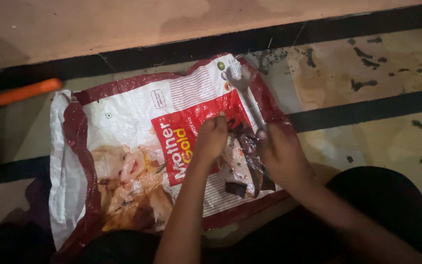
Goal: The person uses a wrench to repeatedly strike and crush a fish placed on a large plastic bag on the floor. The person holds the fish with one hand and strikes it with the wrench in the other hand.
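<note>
Fingers [219,121] pinch dark scraps [244,142] atop printed sack [123,112].

- I saw dark, brownish-black chunks [248,146] heaped between my two hands, irregular in shape and somewhat blurred.
- One squarish dark piece [236,188] lay apart from the heap, nearer to me.
- A long metal tool [245,95] lay slanted, its broad end pointing away from me, its near end at the heap.
- All rested on a flattened red-and-white printed sack [123,112] spread over the floor.
</note>
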